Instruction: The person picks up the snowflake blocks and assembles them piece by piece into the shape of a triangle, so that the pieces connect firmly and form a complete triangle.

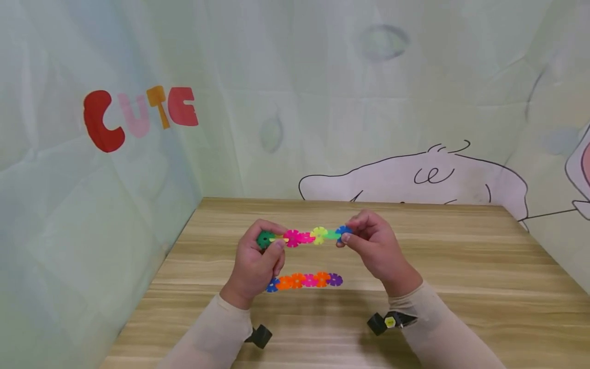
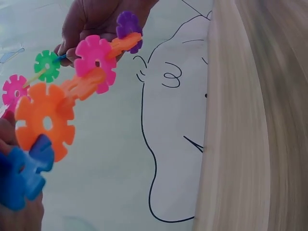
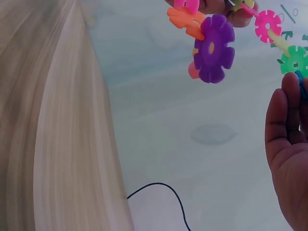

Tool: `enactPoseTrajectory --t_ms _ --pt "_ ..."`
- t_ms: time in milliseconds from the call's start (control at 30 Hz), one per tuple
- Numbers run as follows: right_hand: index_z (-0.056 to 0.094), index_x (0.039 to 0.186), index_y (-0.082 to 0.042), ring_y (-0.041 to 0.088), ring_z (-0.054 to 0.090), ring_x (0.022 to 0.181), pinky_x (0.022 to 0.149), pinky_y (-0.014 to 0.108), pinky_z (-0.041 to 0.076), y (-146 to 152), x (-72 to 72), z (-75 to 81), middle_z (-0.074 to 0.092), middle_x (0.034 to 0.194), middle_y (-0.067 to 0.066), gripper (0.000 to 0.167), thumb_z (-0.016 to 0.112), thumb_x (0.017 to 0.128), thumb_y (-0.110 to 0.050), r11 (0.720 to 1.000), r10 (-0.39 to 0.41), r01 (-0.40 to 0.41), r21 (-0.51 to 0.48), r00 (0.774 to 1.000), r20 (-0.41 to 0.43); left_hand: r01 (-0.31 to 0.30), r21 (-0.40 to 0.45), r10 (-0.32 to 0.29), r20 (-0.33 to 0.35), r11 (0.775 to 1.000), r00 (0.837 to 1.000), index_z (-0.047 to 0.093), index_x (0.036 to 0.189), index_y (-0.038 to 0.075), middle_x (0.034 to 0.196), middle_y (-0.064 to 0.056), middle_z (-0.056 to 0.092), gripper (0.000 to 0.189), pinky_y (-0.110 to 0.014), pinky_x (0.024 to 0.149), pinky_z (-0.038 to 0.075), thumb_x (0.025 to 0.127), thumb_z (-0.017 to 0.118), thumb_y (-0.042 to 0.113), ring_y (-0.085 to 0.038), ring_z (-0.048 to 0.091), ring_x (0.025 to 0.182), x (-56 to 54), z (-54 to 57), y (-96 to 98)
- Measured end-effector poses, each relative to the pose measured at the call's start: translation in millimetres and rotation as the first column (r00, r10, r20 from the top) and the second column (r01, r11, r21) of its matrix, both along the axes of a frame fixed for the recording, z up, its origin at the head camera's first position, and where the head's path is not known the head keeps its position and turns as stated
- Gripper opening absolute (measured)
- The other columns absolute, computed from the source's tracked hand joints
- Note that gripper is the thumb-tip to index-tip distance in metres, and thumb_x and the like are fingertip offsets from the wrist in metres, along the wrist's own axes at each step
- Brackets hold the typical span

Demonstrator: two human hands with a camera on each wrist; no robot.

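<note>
A chain of interlocked plastic snowflake discs stretches between both hands above the table. My left hand grips its left end near a dark green disc, thumb over a yellow piece. At the other end, my right hand pinches a blue disc between thumb and fingers. Pink, yellow and light green discs lie between. Below is a second row of discs, blue, orange, pink and purple, its blue end beside my left hand. In the right wrist view its purple disc hangs off the table. Whether the rows join is hidden.
The wood-grain table extends under both arms. Behind it hangs a pale printed backdrop with a cartoon outline; "CUTE" lettering is on the left side. A dark strap-on wrist device sits on the right sleeve.
</note>
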State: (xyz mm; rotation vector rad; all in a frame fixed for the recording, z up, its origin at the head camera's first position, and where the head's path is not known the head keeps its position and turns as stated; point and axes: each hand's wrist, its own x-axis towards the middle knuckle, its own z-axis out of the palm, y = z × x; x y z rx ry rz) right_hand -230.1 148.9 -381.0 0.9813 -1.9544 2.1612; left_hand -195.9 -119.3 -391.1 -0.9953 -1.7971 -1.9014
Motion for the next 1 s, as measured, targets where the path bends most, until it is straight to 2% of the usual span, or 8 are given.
enactPoseTrajectory --t_ms 133,233,400,500,600,700,900,1000 --pt "0.062 0.109 -0.009 0.011 0.072 0.087 0.084 0.027 0.063 -1 1.3 3.4 0.066 0.101 -0.001 0.024 0.061 0.098 0.012 1.0 -0.027 0.027 -0.008 0.999 0.023 -0.019 0.02 0.019 -0.003 1.0 1.0 0.051 0.115 -0.008 0.057 -0.011 0.046 0.012 -0.027 0.038 0.043 0.103 0.049 -0.006 -0.018 0.045 0.042 0.1 -0.6 2.5" --pt "0.063 0.117 -0.005 0.013 0.072 0.087 0.085 0.029 0.063 -2 1.2 5.5 0.067 0.103 0.003 0.022 0.062 0.1 0.009 0.998 -0.068 0.067 0.009 0.996 0.063 -0.062 0.037 0.062 0.013 0.997 0.998 0.05 0.116 -0.009 0.057 -0.011 0.047 0.013 -0.027 0.038 0.042 0.103 0.047 -0.008 -0.017 0.045 0.042 0.6 -1.5 4.8" --pt "0.051 0.141 -0.003 0.027 0.073 0.099 0.089 0.035 0.063 -3 -2.5 6.9 0.061 0.119 0.015 0.041 0.065 0.102 -0.004 0.978 -0.133 0.109 0.177 0.982 0.132 -0.179 0.078 0.173 0.076 0.981 0.982 0.051 0.118 -0.008 0.06 -0.008 0.05 0.013 -0.024 0.041 0.045 0.107 0.048 -0.003 -0.016 0.048 0.045 2.3 -1.0 5.5" --pt "0.047 0.146 -0.006 0.033 0.069 0.11 0.093 0.036 0.062 -2 -4.7 6.1 0.061 0.128 0.017 0.048 0.067 0.102 -0.01 0.947 -0.101 0.034 0.318 0.976 0.194 -0.224 0.131 0.215 0.08 0.966 0.973 0.05 0.119 -0.01 0.061 -0.006 0.053 0.014 -0.023 0.043 0.045 0.109 0.048 0.0 -0.015 0.05 0.045 1.7 0.6 4.3" --pt "0.049 0.144 -0.006 0.034 0.068 0.113 0.094 0.036 0.061 -2 -4.9 4.2 0.064 0.129 0.02 0.048 0.069 0.101 -0.009 0.916 -0.011 -0.081 0.393 0.974 0.227 -0.222 0.193 0.217 0.047 0.956 0.975 0.047 0.117 -0.013 0.061 -0.006 0.054 0.015 -0.024 0.042 0.045 0.109 0.046 -0.001 -0.015 0.051 0.046 0.0 1.6 3.8" --pt "0.05 0.142 -0.003 0.033 0.069 0.111 0.094 0.035 0.061 -4 -3.1 2.5 0.067 0.126 0.021 0.048 0.071 0.098 -0.005 0.919 0.051 -0.128 0.374 0.977 0.207 -0.214 0.222 0.213 0.026 0.951 0.977 0.045 0.117 -0.013 0.062 -0.006 0.054 0.015 -0.024 0.041 0.044 0.109 0.045 0.001 -0.014 0.052 0.047 -0.6 1.8 4.6" --pt "0.046 0.141 -0.001 0.021 0.072 0.103 0.09 0.029 0.062 -7 1.4 4.0 0.069 0.124 0.024 0.05 0.069 0.096 0.005 0.975 -0.024 0.0 0.223 0.994 0.104 -0.163 0.208 0.154 0.06 0.964 0.986 0.046 0.121 -0.009 0.068 -0.005 0.058 0.017 -0.023 0.049 0.052 0.11 0.044 0.004 -0.014 0.057 0.053 2.7 1.1 9.3" --pt "0.04 0.146 -0.002 0.019 0.073 0.105 0.092 0.03 0.062 -8 2.5 5.2 0.069 0.125 0.023 0.057 0.067 0.097 0.008 0.992 -0.029 0.019 0.125 0.996 0.08 -0.127 0.179 0.113 0.084 0.976 0.99 0.047 0.124 -0.005 0.072 -0.007 0.063 0.017 -0.025 0.057 0.058 0.11 0.042 0.003 -0.014 0.062 0.06 4.5 0.4 10.7"
